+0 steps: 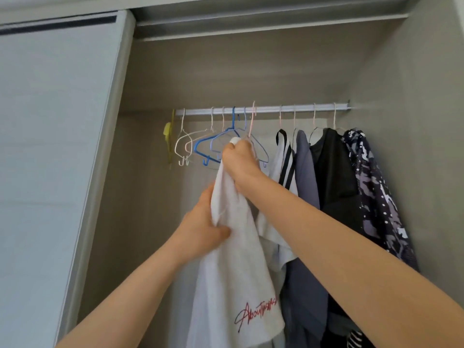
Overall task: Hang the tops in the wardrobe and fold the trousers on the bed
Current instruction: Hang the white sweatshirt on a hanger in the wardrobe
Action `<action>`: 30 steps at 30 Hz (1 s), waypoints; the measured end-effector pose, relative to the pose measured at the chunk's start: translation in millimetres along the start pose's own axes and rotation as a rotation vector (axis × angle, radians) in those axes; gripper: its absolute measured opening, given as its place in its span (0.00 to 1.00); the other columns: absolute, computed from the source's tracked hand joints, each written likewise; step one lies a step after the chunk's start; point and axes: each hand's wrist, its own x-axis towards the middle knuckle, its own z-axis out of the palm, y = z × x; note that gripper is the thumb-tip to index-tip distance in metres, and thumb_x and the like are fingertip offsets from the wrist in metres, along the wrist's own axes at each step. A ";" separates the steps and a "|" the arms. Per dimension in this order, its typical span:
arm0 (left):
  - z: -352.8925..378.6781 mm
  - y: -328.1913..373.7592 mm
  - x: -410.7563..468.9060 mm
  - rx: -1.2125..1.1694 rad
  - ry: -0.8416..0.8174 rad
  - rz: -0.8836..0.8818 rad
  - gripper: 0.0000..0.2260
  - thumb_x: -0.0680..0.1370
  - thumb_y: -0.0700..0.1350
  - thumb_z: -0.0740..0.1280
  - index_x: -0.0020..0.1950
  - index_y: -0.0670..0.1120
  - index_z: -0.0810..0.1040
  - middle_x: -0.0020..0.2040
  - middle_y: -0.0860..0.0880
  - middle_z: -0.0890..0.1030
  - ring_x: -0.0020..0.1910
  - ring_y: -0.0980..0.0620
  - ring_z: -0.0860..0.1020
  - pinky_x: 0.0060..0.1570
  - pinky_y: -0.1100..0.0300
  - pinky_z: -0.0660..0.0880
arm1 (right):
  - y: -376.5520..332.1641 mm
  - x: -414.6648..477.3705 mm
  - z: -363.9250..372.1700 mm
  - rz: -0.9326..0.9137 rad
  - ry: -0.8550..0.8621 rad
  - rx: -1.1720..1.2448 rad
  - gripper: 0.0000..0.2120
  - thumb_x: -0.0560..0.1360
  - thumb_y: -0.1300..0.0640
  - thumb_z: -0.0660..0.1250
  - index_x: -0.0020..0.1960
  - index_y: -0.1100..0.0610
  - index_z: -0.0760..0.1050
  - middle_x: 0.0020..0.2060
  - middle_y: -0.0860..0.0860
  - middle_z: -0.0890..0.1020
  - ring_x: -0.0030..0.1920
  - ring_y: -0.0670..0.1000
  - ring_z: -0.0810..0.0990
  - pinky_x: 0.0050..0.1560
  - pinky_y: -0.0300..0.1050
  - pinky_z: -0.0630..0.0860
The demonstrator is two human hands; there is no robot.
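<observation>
Right hand [238, 156], reaching up into the centre of the frame, is closed in a fist around the bunched upper end of a white top [233, 285], just below the wardrobe rail [276, 109]. Left hand [203, 229], lower and to the left, pinches a fold of the same top between thumb and curled fingers at its left edge. The top hangs from both hands down to the bottom edge of the frame, with red script lettering [256, 310] near its lower right corner. A pink hanger [251, 121] rises from the right fist, its hook level with the rail; whether the hook sits over the rail cannot be told. Behind and left of the right hand, empty hangers hang on the rail, a dark blue hanger [208, 138] and white hangers [178, 144] among them. A yellow object [167, 133] hangs at the rail's far left end. On the right half of the rail hang 4 garments, close together: a white top with black stripes [285, 162], a grey top [305, 172], a black garment [334, 172] and a black-and-white patterned garment [371, 184] at the far right. A pale sliding door [50, 146] fills the left side of the frame
</observation>
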 end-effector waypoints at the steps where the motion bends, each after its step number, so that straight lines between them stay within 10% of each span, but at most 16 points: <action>1: 4.7 -7.3 8.1 0.034 0.049 -0.030 0.37 0.72 0.39 0.69 0.76 0.58 0.59 0.59 0.61 0.74 0.61 0.53 0.75 0.54 0.58 0.73 | 3.3 8.3 -1.1 -0.010 0.012 -0.018 0.13 0.82 0.61 0.54 0.65 0.64 0.64 0.45 0.57 0.71 0.39 0.48 0.71 0.30 0.36 0.63; 7: 27.0 -43.4 68.6 0.078 0.194 -0.013 0.24 0.76 0.33 0.60 0.69 0.51 0.70 0.55 0.53 0.78 0.55 0.49 0.76 0.49 0.58 0.70 | 13.3 73.4 8.5 0.016 0.091 -0.169 0.13 0.81 0.61 0.44 0.59 0.61 0.64 0.47 0.56 0.68 0.50 0.53 0.73 0.38 0.40 0.67; 10: 34.7 -52.5 102.2 0.030 0.211 0.020 0.23 0.76 0.32 0.58 0.69 0.49 0.71 0.57 0.52 0.79 0.55 0.52 0.75 0.47 0.62 0.67 | 15.5 104.4 9.0 -0.060 0.080 -0.289 0.42 0.62 0.55 0.23 0.59 0.63 0.68 0.48 0.55 0.69 0.43 0.47 0.71 0.26 0.37 0.63; 12: 39.0 -57.6 121.5 -0.011 0.222 0.034 0.23 0.76 0.31 0.59 0.68 0.47 0.72 0.59 0.51 0.79 0.57 0.50 0.76 0.50 0.61 0.69 | 13.1 120.2 9.9 -0.016 0.137 -0.284 0.19 0.76 0.69 0.43 0.62 0.69 0.66 0.58 0.61 0.72 0.53 0.53 0.72 0.34 0.40 0.68; 17: 48.6 -70.9 160.8 -0.067 0.213 0.038 0.24 0.75 0.32 0.59 0.68 0.50 0.72 0.60 0.50 0.80 0.59 0.48 0.77 0.58 0.53 0.74 | 20.6 161.1 9.6 -0.071 0.163 -0.341 0.21 0.81 0.62 0.57 0.70 0.71 0.62 0.68 0.66 0.67 0.67 0.63 0.70 0.67 0.52 0.68; 30: 62.3 -91.8 187.6 -0.168 0.167 -0.003 0.19 0.77 0.35 0.61 0.64 0.52 0.72 0.56 0.51 0.79 0.55 0.48 0.78 0.56 0.50 0.77 | 45.6 194.7 4.0 -0.079 0.136 -0.503 0.18 0.81 0.62 0.56 0.69 0.66 0.68 0.61 0.61 0.74 0.53 0.57 0.74 0.48 0.46 0.69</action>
